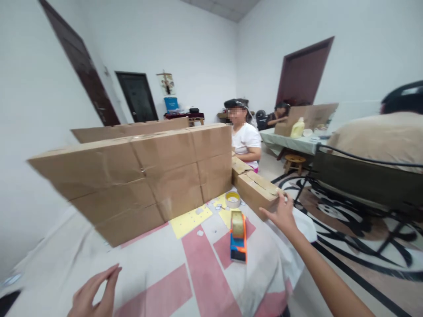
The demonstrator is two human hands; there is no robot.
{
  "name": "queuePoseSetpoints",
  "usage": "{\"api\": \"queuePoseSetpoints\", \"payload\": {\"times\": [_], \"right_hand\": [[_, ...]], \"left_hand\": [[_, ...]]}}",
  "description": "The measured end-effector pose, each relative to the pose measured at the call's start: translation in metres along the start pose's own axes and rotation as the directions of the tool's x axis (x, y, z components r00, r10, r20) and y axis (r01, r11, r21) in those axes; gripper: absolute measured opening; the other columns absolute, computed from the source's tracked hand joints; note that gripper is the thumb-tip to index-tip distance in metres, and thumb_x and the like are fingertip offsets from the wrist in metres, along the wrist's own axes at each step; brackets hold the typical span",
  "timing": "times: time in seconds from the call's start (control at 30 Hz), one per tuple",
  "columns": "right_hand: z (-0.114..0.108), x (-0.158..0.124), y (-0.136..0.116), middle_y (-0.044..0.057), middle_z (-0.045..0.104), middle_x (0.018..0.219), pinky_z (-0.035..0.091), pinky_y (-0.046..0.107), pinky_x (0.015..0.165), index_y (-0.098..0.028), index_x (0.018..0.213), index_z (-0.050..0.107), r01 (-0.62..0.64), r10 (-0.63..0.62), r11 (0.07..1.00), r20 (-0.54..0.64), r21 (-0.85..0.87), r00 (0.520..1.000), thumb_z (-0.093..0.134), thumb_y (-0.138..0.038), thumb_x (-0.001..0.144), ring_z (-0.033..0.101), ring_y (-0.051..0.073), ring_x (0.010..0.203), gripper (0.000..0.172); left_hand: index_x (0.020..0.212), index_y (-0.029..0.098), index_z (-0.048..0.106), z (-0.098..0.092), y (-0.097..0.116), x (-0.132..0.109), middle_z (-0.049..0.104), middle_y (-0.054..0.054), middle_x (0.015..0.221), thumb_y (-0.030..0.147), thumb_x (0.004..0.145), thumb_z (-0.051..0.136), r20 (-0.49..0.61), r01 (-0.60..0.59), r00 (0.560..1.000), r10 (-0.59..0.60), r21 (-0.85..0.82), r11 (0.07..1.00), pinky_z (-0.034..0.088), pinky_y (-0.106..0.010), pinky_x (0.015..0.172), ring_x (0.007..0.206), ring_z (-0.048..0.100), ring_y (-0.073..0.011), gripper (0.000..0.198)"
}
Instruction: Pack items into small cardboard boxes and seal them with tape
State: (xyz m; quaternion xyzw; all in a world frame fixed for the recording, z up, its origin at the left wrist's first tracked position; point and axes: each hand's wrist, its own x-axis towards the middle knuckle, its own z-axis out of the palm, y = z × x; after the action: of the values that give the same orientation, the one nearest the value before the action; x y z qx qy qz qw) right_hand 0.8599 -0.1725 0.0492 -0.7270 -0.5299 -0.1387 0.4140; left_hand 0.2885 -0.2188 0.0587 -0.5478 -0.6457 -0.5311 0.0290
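My right hand [282,213] spans the near end of a closed cardboard box [253,193], with the thumb at its side and the fingers at its top edge. At the lower left, my left hand [95,293] is held above the tablecloth, its thumb and forefinger pinched together with nothing visible between them. An orange and blue tape dispenser [238,246] with a roll of tape lies between my hands. Just behind it is a loose roll of tape [232,199]. To the left stands a wall of stacked cardboard boxes [172,171].
The patterned tablecloth [208,268] hangs over the table's right edge. Behind the stack is another cardboard piece [132,128]. A person in a white shirt [246,141] sits across the table. Another person works at a far table [291,141]. A dark folding chair [366,176] stands at right.
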Motion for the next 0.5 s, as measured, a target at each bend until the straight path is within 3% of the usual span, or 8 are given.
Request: {"api": "queuePoseSetpoints", "payload": {"times": [0.07, 0.17, 0.23, 0.3, 0.4, 0.5], "right_hand": [[-0.008, -0.003, -0.024, 0.029, 0.022, 0.151, 0.039, 0.069, 0.103, -0.012, 0.147, 0.036, 0.068, -0.069, 0.998, -0.107, -0.013, 0.992, 0.065, -0.072, 0.078, 0.034, 0.048, 0.138, 0.096], [-0.019, -0.011, -0.085, 0.025, 0.034, 0.146, 0.036, 0.067, 0.108, -0.013, 0.143, 0.044, 0.247, -0.234, 0.968, -0.209, 0.038, 0.950, 0.064, -0.062, 0.085, 0.037, 0.043, 0.137, 0.079], [-0.015, -0.017, -0.143, 0.021, 0.044, 0.139, 0.039, 0.062, 0.109, -0.016, 0.137, 0.051, 0.388, -0.366, 0.915, -0.176, 0.111, 0.914, 0.064, -0.052, 0.088, 0.044, 0.039, 0.132, 0.062], [0.002, -0.024, -0.211, 0.018, 0.051, 0.132, 0.043, 0.057, 0.106, -0.019, 0.129, 0.056, 0.517, -0.509, 0.832, -0.095, 0.200, 0.856, 0.063, -0.042, 0.090, 0.050, 0.035, 0.125, 0.046], [0.040, -0.045, -0.318, 0.016, 0.058, 0.125, 0.048, 0.051, 0.099, -0.020, 0.118, 0.060, 0.664, -0.711, 0.664, 0.015, 0.344, 0.703, 0.061, -0.031, 0.091, 0.056, 0.031, 0.117, 0.029], [0.076, -0.072, -0.414, 0.015, 0.061, 0.123, 0.048, 0.050, 0.097, -0.020, 0.114, 0.062, 0.753, -0.864, 0.467, 0.057, 0.464, 0.501, 0.058, -0.023, 0.091, 0.057, 0.030, 0.115, 0.023]], "left_hand": [[0.095, 0.032, 0.072, -0.015, -0.020, 0.018, 0.075, -0.003, 0.088, 0.057, 0.080, 0.062, 0.012, 0.174, 0.985, -0.174, -0.055, 0.983, 0.055, -0.040, 0.065, 0.077, 0.068, -0.0265, 0.030], [0.110, 0.026, 0.068, -0.034, -0.052, 0.052, 0.073, 0.000, 0.079, 0.054, 0.080, 0.063, 0.030, 0.265, 0.963, -0.267, -0.253, 0.930, 0.050, -0.030, 0.056, 0.056, 0.057, -0.0163, 0.041], [0.113, 0.022, 0.066, -0.038, -0.077, 0.084, 0.071, 0.000, 0.074, 0.051, 0.081, 0.063, 0.018, 0.300, 0.950, -0.313, -0.342, 0.891, 0.049, -0.028, 0.058, 0.057, 0.058, -0.0157, 0.044], [0.111, 0.017, 0.064, -0.032, -0.106, 0.121, 0.072, -0.003, 0.079, 0.045, 0.078, 0.064, 0.019, 0.386, 0.908, -0.419, -0.427, 0.818, 0.051, -0.028, 0.065, 0.063, 0.062, -0.0156, 0.043], [0.112, 0.011, 0.063, -0.003, -0.146, 0.179, 0.073, -0.013, 0.097, 0.041, 0.077, 0.065, 0.019, 0.458, 0.865, -0.501, -0.436, 0.774, 0.053, -0.032, 0.078, 0.080, 0.068, -0.0191, 0.046], [0.129, 0.009, 0.057, 0.042, -0.168, 0.228, 0.065, -0.023, 0.129, 0.043, 0.076, 0.071, 0.045, 0.490, 0.847, -0.530, -0.455, 0.744, 0.050, -0.034, 0.091, 0.108, 0.066, -0.0256, 0.065]]}}
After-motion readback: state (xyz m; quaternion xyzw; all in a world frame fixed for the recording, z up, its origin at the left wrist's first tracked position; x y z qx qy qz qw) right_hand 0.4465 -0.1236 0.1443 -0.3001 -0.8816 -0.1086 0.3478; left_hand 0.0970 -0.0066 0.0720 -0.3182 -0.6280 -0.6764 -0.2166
